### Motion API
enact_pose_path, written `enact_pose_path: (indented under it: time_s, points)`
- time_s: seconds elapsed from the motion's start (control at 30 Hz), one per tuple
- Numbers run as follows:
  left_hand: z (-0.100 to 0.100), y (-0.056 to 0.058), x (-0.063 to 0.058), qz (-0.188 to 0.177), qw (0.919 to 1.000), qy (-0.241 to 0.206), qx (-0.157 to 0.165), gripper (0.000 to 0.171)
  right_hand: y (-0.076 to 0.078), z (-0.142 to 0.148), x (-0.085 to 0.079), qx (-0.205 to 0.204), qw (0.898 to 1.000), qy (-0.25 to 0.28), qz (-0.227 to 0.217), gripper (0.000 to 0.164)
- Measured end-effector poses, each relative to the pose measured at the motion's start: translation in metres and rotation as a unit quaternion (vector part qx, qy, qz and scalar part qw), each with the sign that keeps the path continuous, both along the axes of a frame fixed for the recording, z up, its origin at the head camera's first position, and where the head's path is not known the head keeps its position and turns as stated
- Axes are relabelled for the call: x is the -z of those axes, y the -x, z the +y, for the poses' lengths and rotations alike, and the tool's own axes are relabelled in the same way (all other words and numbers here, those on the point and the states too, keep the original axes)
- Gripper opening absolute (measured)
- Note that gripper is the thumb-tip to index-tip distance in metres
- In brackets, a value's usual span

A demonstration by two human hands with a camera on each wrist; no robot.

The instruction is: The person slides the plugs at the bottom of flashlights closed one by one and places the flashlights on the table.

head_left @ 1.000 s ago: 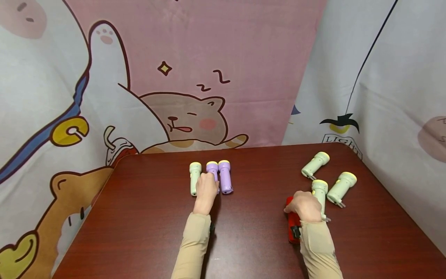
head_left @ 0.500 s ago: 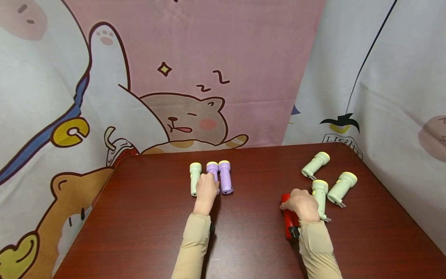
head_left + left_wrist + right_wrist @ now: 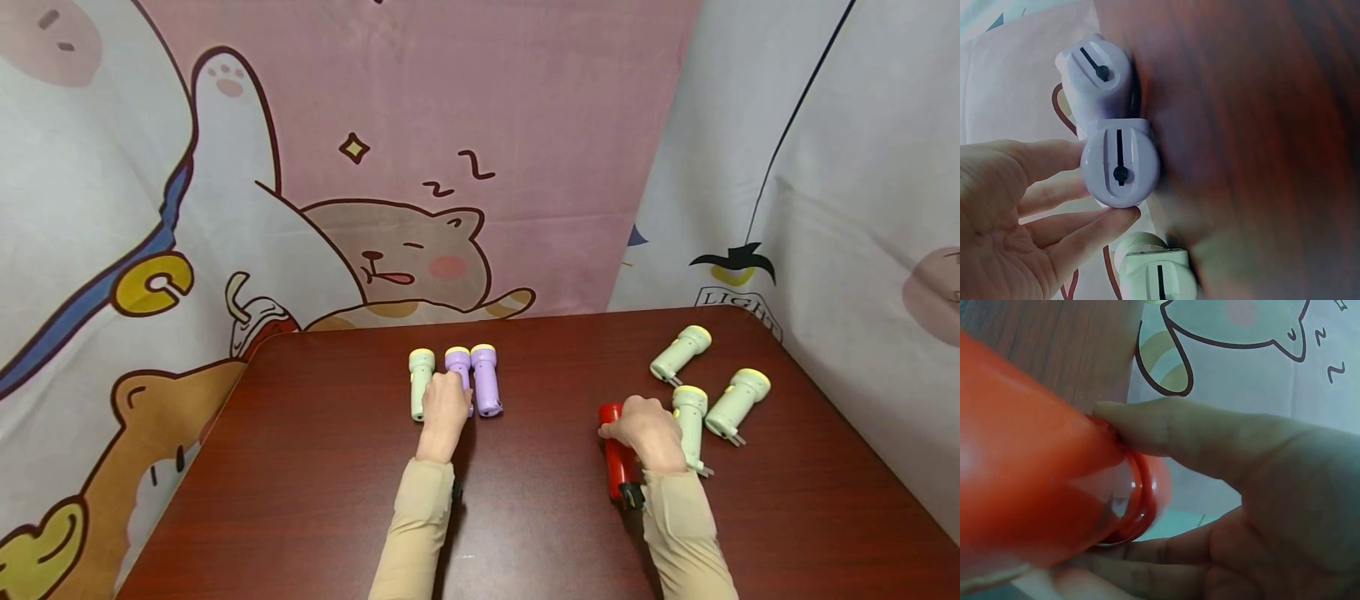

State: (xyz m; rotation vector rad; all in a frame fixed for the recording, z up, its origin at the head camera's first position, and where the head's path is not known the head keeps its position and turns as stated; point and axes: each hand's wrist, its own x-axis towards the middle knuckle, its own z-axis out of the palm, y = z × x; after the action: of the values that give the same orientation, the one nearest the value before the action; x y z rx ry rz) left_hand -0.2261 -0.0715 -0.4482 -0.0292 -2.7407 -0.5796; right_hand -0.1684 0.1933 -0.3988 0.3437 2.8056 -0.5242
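Note:
My left hand (image 3: 444, 407) grips a purple flashlight (image 3: 1120, 140), thumb and fingers round its sides. A second purple flashlight (image 3: 486, 382) lies against it on the right, and a pale green flashlight (image 3: 422, 383) lies just left of the hand. All three have their yellow-rimmed heads pointing away. Over to the right, my right hand (image 3: 647, 429) holds a glossy red flashlight-like cylinder (image 3: 618, 462) near its far end. The right wrist view shows the thumb (image 3: 1166, 425) on one side of its narrow neck and fingers on the other; its near end leaves the frame.
Close to the right hand lies a pale green flashlight (image 3: 688, 421) with prongs sticking out. Two more green flashlights (image 3: 738, 404) lie farther right and back on the brown table (image 3: 300, 500). A printed cartoon cloth (image 3: 570, 125) hangs behind the table's far edge.
The right hand has moved left and farther from me with the red flashlight-like cylinder, baring more of it. The left hand and the flashlights stay where they were.

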Motion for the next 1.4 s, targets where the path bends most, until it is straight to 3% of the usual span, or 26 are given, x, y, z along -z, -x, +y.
enact_pose_path:
  time_s: [0.43,1.07,1.4]
  points:
    - [-0.001,0.001,-0.001,-0.002,1.0000,-0.008,0.002,0.022,0.014,-0.003,0.005,0.016,0.995,0.043,0.084,0.042]
    - [-0.003,-0.001,0.003,0.022,0.9996,-0.014,0.013,0.017,0.029,-0.017,0.008,0.037,0.977,0.110,0.180,0.043]
    - [-0.005,-0.005,0.004,0.038,0.9992,-0.008,0.010,0.020,0.035,-0.025,0.006,0.043,0.963,0.143,0.223,0.054]
